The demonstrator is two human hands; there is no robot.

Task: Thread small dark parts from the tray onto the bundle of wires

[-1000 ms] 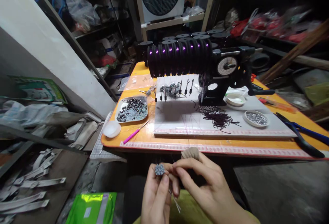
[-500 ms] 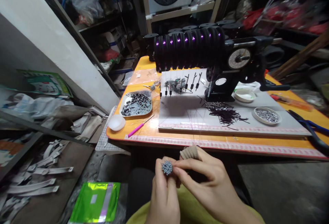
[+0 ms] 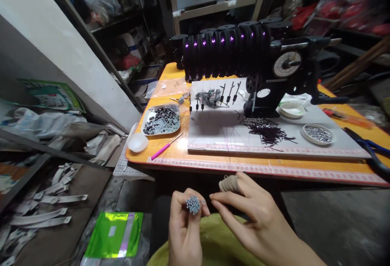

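While holding grey-blue bundle point(image 3: 193, 204) in left hand point(image 3: 184, 227) off front edge of orange table point(image 3: 180, 148), with right hand point(image 3: 254, 213) pinched narrow (on what, cannot tell), appears to be adjusting the bundle and, next, to need steady left grip.

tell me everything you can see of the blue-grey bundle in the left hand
The blue-grey bundle is a compact, roughly round cluster of many small rod-like pieces, their ends facing the camera. Their material and length cannot be told. The left hand grips it in front of the orange tabletop; the right hand is close by, apart from the cluster.
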